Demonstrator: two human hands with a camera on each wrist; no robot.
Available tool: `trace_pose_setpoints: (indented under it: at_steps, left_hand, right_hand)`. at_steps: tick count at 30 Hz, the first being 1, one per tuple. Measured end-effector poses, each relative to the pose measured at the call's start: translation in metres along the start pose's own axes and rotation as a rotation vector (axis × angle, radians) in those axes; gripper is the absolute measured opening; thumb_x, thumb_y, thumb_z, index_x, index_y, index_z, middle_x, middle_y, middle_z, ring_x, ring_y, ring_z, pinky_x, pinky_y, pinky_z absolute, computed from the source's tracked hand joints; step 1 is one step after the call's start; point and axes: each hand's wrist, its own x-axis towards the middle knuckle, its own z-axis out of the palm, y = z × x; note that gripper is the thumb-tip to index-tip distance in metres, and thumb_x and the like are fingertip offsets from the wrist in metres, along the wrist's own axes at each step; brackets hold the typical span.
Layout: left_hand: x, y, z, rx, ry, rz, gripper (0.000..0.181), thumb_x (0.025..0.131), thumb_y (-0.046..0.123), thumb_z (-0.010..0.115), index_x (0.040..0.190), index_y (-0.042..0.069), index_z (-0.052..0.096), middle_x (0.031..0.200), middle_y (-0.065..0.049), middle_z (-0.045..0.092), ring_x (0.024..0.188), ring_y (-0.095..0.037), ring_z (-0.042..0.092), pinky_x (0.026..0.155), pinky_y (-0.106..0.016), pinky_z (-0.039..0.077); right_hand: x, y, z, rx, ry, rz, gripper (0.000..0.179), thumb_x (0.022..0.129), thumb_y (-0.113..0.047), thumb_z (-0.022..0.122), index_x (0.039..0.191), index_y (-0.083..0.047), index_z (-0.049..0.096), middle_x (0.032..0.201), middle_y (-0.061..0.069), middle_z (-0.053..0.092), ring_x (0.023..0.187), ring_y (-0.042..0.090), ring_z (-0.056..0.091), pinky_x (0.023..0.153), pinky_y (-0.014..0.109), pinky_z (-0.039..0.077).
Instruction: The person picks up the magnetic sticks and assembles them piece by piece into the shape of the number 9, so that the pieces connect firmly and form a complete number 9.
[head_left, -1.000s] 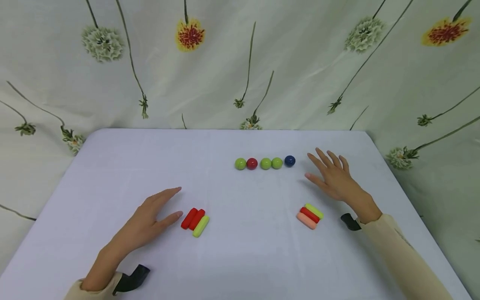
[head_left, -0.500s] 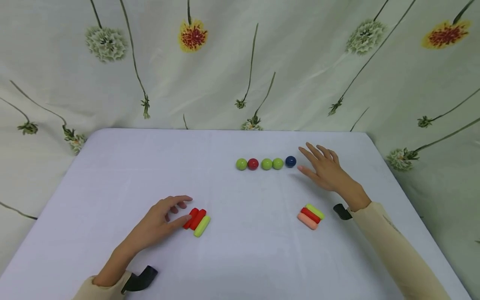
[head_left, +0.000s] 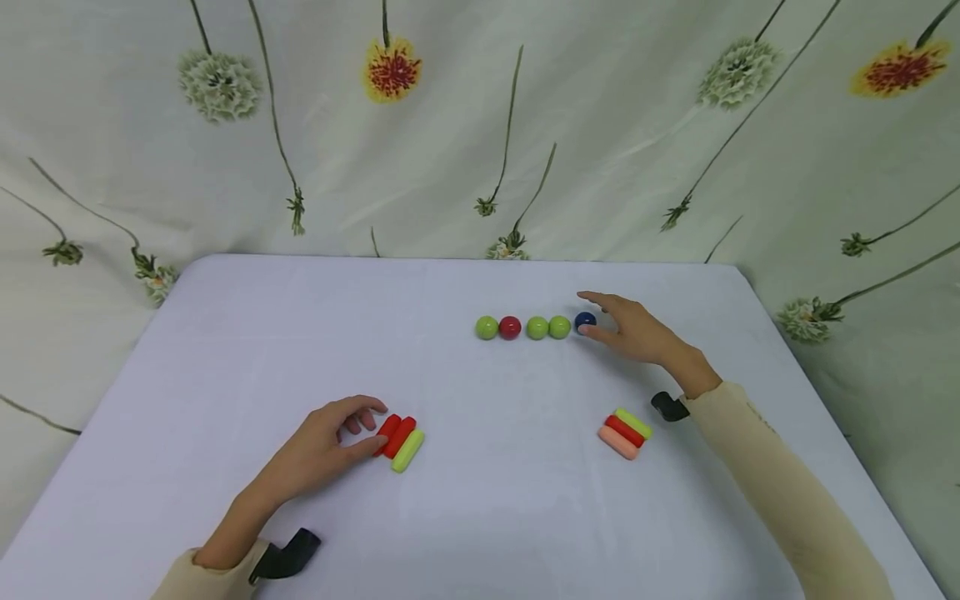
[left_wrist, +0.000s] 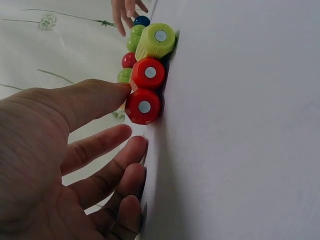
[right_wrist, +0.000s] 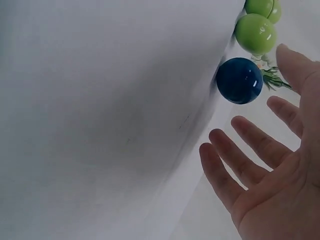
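Bearing every piece, the white-covered table [head_left: 487, 517] shows two red sticks [head_left: 401, 437] and a yellow-green stick [head_left: 408, 451] side by side before the left hand [head_left: 326, 442]. That hand's fingers bend loosely and hold nothing; its thumb hides part of one red stick, contact unclear. Faceted ends carry pale discs. The right hand [head_left: 633, 329], relaxed and gripping nothing, nears the glossy blue ball [right_wrist: 239, 81], partly thumb-covered in the head view, just apart from a green ball [head_left: 559, 327].

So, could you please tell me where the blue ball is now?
In the head view, the blue ball sits right of centre, just right of a green ball, close by the right hand.
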Motion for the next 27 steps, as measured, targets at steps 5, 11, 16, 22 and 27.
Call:
trace_pose_setpoints:
  at_steps: [5, 11, 16, 22, 27]
  left_hand:
    - [0.001, 0.001, 0.000, -0.002, 0.004, -0.005, 0.027, 0.088, 0.021, 0.077, 0.114, 0.019, 0.068, 0.093, 0.008, 0.061, 0.088, -0.012, 0.055, 0.076, -0.025, 0.047]
    - [0.000, 0.000, 0.000, 0.003, 0.009, -0.008, 0.026, 0.088, 0.019, 0.077, 0.113, 0.019, 0.068, 0.092, 0.009, 0.061, 0.089, -0.012, 0.054, 0.076, -0.024, 0.047]
    - [-0.001, -0.001, -0.001, -0.001, 0.009, -0.019, 0.025, 0.088, 0.021, 0.077, 0.112, 0.020, 0.069, 0.092, 0.009, 0.062, 0.089, -0.012, 0.054, 0.075, -0.024, 0.047]
    - [-0.001, -0.003, 0.000, 0.009, 0.002, -0.019, 0.024, 0.089, 0.020, 0.076, 0.112, 0.019, 0.070, 0.092, 0.009, 0.062, 0.088, -0.012, 0.054, 0.074, -0.024, 0.046]
    - [0.000, -0.004, 0.000, 0.004, -0.001, -0.020, 0.025, 0.089, 0.019, 0.076, 0.113, 0.019, 0.069, 0.093, 0.009, 0.062, 0.088, -0.012, 0.054, 0.073, -0.024, 0.046]
  right_hand:
    - [0.005, 0.007, -0.002, 0.137, -0.016, -0.006, 0.059, 0.095, -0.016, 0.069, 0.148, -0.008, 0.045, 0.148, 0.020, 0.048, 0.123, 0.040, 0.056, 0.102, 0.055, 0.047]
    - [0.009, 0.014, -0.001, 0.335, -0.095, 0.033, 0.055, 0.093, -0.008, 0.069, 0.144, -0.009, 0.050, 0.147, 0.021, 0.049, 0.124, 0.041, 0.053, 0.110, 0.055, 0.040]
    - [0.013, 0.019, -0.002, 0.473, -0.148, 0.095, 0.048, 0.097, -0.008, 0.063, 0.143, -0.012, 0.051, 0.151, 0.020, 0.045, 0.132, 0.042, 0.047, 0.112, 0.058, 0.035]
    - [0.013, 0.020, -0.005, 0.582, -0.185, 0.118, 0.047, 0.100, -0.004, 0.055, 0.146, -0.012, 0.049, 0.156, 0.018, 0.038, 0.142, 0.042, 0.034, 0.115, 0.060, 0.029]
    - [0.013, 0.018, -0.006, 0.635, -0.199, 0.173, 0.047, 0.101, -0.005, 0.055, 0.147, -0.011, 0.046, 0.159, 0.018, 0.033, 0.144, 0.039, 0.031, 0.116, 0.058, 0.026]
